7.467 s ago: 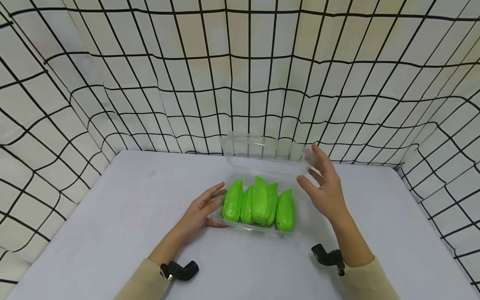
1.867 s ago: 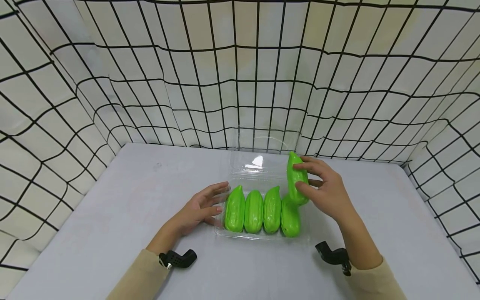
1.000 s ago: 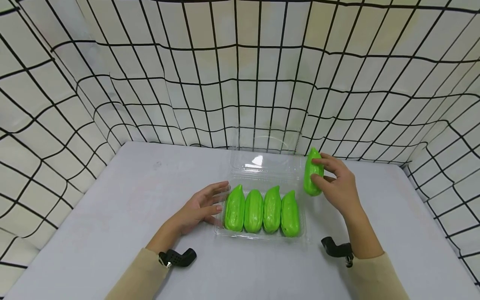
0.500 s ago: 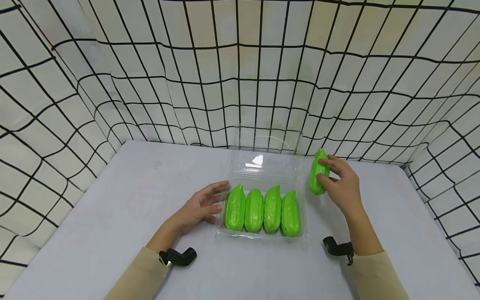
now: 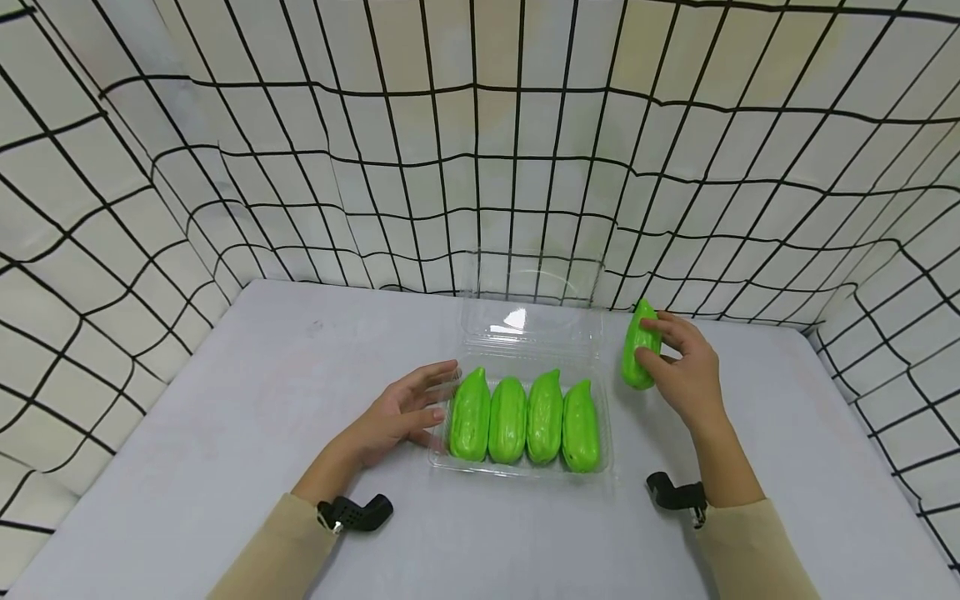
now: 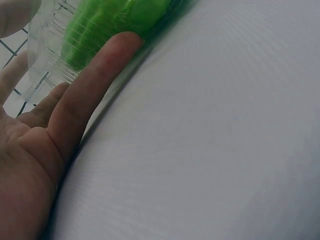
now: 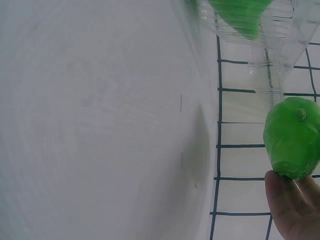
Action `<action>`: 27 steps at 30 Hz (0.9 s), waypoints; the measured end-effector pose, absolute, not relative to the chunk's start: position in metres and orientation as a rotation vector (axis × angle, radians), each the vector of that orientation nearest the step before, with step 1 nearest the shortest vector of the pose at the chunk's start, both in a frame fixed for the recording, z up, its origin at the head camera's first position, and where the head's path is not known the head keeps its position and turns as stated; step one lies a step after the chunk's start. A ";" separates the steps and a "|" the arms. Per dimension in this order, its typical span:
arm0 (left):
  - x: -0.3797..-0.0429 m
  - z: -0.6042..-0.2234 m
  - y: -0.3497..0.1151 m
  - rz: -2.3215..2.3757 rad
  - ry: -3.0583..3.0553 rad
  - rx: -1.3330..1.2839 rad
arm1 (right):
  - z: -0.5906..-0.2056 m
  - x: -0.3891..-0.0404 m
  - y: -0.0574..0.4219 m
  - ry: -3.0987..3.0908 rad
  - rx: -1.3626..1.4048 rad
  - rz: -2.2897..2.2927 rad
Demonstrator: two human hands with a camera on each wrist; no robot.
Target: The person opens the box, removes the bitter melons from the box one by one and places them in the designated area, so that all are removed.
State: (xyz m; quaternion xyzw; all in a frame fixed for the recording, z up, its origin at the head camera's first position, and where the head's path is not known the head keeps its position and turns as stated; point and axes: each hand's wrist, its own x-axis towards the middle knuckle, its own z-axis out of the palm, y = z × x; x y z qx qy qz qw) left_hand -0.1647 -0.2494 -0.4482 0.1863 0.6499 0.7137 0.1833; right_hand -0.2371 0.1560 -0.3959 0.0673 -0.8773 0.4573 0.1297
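In the head view a clear plastic clamshell box (image 5: 517, 473) lies on the white table, its clear lid (image 5: 525, 329) folded back. A row of several shiny, ridged green peppers (image 5: 507, 421) with pointed tips lies in it. My left hand (image 5: 397, 417) rests along the box's left side; in the left wrist view a straight finger (image 6: 85, 95) lies against the wall. My right hand (image 5: 686, 371) pinches another green pepper (image 5: 637, 354) between thumb and fingers, tip up, right of the box. The right wrist view shows that pepper (image 7: 294, 137) raised off the table.
Black wire-grid panels (image 5: 517, 158) over white sheeting close off the back and both sides. The white tabletop (image 5: 510, 542) runs under the box and both arms. Each wrist wears a small black camera mount (image 5: 358, 512).
Earlier the peppers were heaped in the box; now they lie side by side. My right hand lifted one out and moved it right, nearly stopping. My left hand stayed at the box.
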 end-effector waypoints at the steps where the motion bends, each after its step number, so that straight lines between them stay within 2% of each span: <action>1: -0.165 -0.448 -0.249 2.012 1.835 0.524 | -0.396 -0.237 0.156 -2.549 0.192 1.330; 27: -0.166 -0.448 -0.249 2.021 1.821 0.529 | -0.401 -0.243 0.176 -2.686 0.151 1.274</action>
